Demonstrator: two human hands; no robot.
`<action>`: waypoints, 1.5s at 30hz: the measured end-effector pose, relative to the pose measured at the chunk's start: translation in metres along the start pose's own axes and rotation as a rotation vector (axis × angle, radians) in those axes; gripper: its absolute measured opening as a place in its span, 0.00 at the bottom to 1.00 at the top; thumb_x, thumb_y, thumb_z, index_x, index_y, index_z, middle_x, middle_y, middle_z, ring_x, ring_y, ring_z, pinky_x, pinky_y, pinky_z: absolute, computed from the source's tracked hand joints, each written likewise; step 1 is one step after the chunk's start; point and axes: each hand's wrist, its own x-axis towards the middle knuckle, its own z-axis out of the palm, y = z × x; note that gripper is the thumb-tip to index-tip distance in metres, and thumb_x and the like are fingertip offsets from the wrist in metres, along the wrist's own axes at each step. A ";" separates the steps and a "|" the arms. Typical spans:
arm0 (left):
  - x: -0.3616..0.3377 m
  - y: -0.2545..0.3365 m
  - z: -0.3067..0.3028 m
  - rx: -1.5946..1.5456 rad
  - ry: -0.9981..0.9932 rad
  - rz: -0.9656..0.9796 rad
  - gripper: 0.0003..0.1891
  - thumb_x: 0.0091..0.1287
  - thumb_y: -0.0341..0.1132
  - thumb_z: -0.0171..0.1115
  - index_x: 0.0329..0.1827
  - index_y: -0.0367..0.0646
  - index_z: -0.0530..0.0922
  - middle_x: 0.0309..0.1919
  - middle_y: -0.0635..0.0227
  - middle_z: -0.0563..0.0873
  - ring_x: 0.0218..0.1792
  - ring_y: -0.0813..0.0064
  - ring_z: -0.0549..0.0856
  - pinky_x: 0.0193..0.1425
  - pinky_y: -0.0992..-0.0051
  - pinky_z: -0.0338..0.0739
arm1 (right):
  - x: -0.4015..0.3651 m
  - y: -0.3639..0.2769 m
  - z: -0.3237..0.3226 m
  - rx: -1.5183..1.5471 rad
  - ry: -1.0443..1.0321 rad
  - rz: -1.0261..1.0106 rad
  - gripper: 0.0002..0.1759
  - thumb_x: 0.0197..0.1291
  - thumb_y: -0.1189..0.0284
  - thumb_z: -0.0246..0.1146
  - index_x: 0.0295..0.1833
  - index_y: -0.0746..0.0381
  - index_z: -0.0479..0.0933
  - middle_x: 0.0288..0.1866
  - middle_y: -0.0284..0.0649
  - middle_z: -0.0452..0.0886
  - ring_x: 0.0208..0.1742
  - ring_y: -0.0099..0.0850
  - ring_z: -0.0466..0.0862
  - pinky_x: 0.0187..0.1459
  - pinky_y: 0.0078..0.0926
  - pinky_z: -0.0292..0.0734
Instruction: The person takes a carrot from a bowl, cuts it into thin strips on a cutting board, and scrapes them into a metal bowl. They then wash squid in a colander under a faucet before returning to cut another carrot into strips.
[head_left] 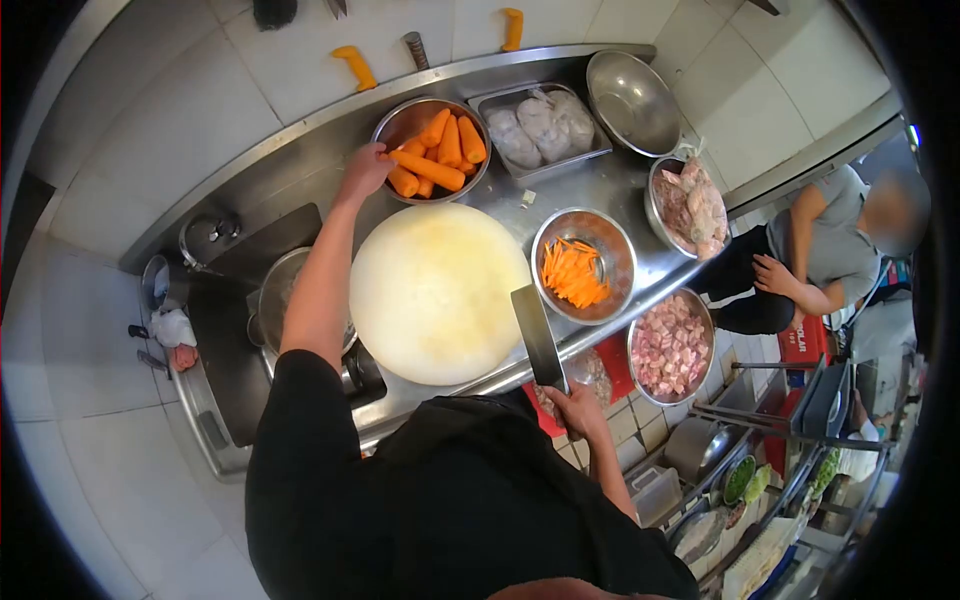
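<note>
Tiled kitchen wall [150, 110] backs a stainless-steel counter [512, 212]. From the left: one sink [215, 350]; then the left hand [367, 175], fingers curled at the end of one carrot [432, 170], though whether they have closed on it I cannot tell. That carrot lies atop at least six others in one steel bowl [402, 122]. Next come one round cutting board [435, 290], one metal tray [565, 163] of plastic-wrapped bundles [541, 125], and one cleaver [540, 340], its handle clenched in the right hand [577, 412]. Farther right are one bowl of carrot sticks [573, 272], one bowl of diced raw meat [670, 345] and another person [845, 215]. Fetching a carrot seems the step in hand; lifting it calls for a firm pinch, cleaver kept clear.
</note>
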 end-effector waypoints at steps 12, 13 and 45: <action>0.017 0.017 0.035 0.469 -0.277 0.286 0.26 0.60 0.35 0.74 0.62 0.38 0.83 0.63 0.50 0.84 0.66 0.51 0.82 0.69 0.57 0.79 | -0.001 -0.009 -0.001 -0.027 -0.020 0.108 0.19 0.74 0.55 0.67 0.45 0.63 0.82 0.21 0.36 0.80 0.19 0.26 0.80 0.22 0.29 0.73; 0.021 0.013 0.037 0.441 -0.272 0.234 0.24 0.58 0.35 0.76 0.59 0.40 0.84 0.60 0.50 0.85 0.64 0.49 0.82 0.67 0.56 0.80 | 0.001 -0.012 -0.004 -0.063 -0.020 0.082 0.21 0.74 0.54 0.67 0.46 0.64 0.82 0.21 0.37 0.80 0.20 0.27 0.81 0.24 0.32 0.74; -0.294 0.029 0.056 0.185 -0.308 0.427 0.26 0.58 0.36 0.77 0.63 0.57 0.87 0.69 0.66 0.80 0.76 0.54 0.71 0.82 0.43 0.55 | 0.012 -0.010 0.009 -0.224 0.177 -0.216 0.21 0.70 0.62 0.64 0.55 0.70 0.75 0.49 0.69 0.84 0.54 0.67 0.83 0.55 0.59 0.78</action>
